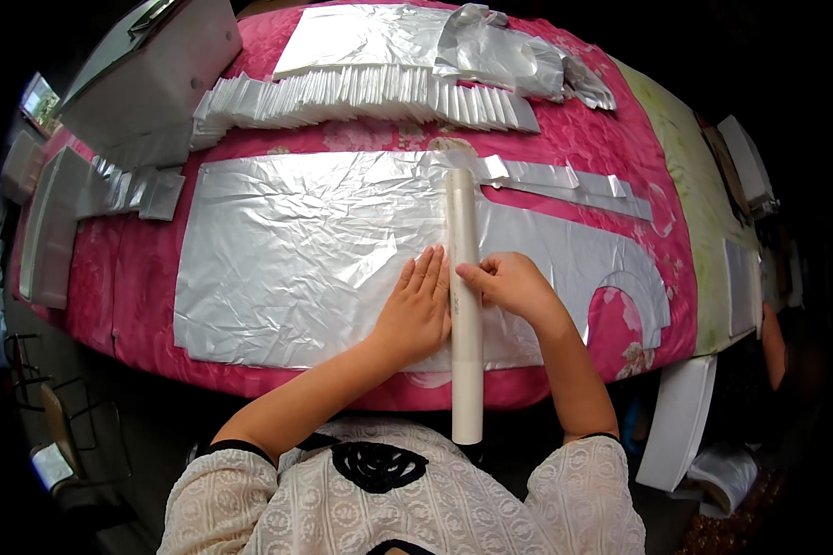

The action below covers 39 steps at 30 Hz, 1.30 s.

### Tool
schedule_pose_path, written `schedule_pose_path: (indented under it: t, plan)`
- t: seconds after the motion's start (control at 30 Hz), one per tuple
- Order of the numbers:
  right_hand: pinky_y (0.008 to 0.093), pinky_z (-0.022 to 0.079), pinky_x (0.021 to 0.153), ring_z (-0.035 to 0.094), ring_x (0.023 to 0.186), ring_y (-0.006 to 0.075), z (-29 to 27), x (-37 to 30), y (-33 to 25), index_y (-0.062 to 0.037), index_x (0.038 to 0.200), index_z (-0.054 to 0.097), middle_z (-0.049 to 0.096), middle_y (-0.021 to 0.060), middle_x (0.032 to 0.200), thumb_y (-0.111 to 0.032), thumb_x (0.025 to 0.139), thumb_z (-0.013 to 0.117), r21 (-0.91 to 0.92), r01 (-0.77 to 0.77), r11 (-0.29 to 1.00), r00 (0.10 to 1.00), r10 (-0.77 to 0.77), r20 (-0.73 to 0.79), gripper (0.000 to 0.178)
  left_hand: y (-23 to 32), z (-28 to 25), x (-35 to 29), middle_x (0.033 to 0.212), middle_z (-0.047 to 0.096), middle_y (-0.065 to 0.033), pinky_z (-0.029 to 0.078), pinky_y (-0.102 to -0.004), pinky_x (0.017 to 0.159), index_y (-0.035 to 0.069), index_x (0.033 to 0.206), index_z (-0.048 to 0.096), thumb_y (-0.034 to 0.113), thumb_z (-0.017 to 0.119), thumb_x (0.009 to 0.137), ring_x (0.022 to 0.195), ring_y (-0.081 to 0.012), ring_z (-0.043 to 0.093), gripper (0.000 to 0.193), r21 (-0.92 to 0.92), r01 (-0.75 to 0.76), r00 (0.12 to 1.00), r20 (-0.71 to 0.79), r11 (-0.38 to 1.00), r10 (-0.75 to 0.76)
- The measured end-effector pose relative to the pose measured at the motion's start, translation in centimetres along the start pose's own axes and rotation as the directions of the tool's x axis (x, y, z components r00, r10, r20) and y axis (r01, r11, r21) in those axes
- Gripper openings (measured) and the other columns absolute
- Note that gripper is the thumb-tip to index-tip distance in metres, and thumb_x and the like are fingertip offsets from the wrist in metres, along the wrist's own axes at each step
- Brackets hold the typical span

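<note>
A large silvery plastic sheet [296,250], shaped like an apron with a neck loop and long straps at its right end, is spread before me, creased over its left part. Across it lies a long off-white tube [466,351], its near end jutting past the table edge toward me. My left hand [418,305] rests flat on the sheet, fingers extended, touching the tube's left side. On the tube's other side, my right hand [509,283] is closed, with fingers curled and the thumb tip over the tube. What those fingers pinch, if anything, is hidden.
A long row of folded silvery packets [361,97] runs behind the sheet. More unfolded silvery sheets [361,37] lie at the back. A large white box [157,83] and a clear plastic bin [54,227] stand left. Pink floral cloth [139,305] covers the table.
</note>
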State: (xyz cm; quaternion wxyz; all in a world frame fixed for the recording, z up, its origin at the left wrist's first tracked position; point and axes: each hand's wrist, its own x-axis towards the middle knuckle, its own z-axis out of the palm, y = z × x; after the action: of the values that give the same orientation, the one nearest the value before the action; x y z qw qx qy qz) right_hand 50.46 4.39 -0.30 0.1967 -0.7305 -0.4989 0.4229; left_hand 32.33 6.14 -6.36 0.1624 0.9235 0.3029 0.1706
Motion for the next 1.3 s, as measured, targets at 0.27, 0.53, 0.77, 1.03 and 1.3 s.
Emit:
schedule_pose_path:
  t: [0.27,0.53,0.77,1.03,1.3]
  plan:
    - [0.0320,0.048,0.070,0.061,0.080,0.0220,-1.5,12.9,0.4,0.0004,0.102,0.055,0.062,0.0124,0.093,-0.035,0.086,0.058,0.861,0.159,0.482,0.983,-0.001,-0.181,0.039,0.0,0.0,0.1,0.142,0.025,-0.0267,0.015,-0.0452,0.111,-0.011,0.134,0.026,0.018,0.040,0.081,0.135,-0.0372,0.021,0.062,0.027,0.008,1.000,-0.007,1.000,-0.008]
    - [0.0452,0.047,0.085,0.058,0.101,0.0335,-16.4,14.1,8.6,0.0037,0.108,0.046,0.058,0.0197,0.111,-0.029,0.092,0.040,0.817,0.520,-0.251,0.853,0.193,-0.484,0.037,0.2,-0.2,0.0,0.143,0.025,-0.0266,0.014,-0.0446,0.111,-0.011,0.135,0.025,0.018,0.040,0.081,0.135,-0.0370,0.021,0.063,-0.009,0.004,1.000,-0.013,1.000,-0.004]
    - [0.0402,0.041,0.095,0.051,0.113,0.0307,-20.4,7.2,0.7,0.0057,0.119,0.044,0.054,0.0187,0.121,-0.033,0.095,0.033,0.687,0.724,0.067,0.690,-0.046,-0.723,0.047,0.1,0.0,-0.1,0.142,0.025,-0.0272,0.014,-0.0450,0.111,-0.011,0.135,0.025,0.017,0.040,0.082,0.135,-0.0376,0.021,0.062,-0.013,0.008,1.000,-0.028,1.000,-0.008]
    - [0.0359,0.027,0.107,0.033,0.131,0.0344,6.9,7.3,-15.3,0.0022,0.139,0.026,0.036,0.0264,0.138,-0.044,0.092,0.046,0.063,0.786,0.615,0.616,-0.769,-0.171,0.069,0.2,-1.1,0.6,0.138,0.032,-0.0297,0.015,-0.0473,0.110,-0.014,0.130,0.032,0.021,0.040,0.084,0.133,-0.0396,0.025,0.059,-0.002,-0.008,0.973,0.232,1.000,0.008]
    - [0.0475,0.014,0.111,0.015,0.137,0.0387,23.4,5.8,-18.4,0.0012,0.136,0.034,0.022,0.0265,0.144,-0.051,0.086,0.048,-0.341,0.815,0.469,0.579,-0.689,0.436,0.073,-0.8,2.7,-0.1,0.141,0.027,-0.0282,0.013,-0.0470,0.111,-0.012,0.133,0.029,0.020,0.040,0.083,0.135,-0.0375,0.022,0.060,0.001,-0.060,0.979,-0.194,0.998,0.059]
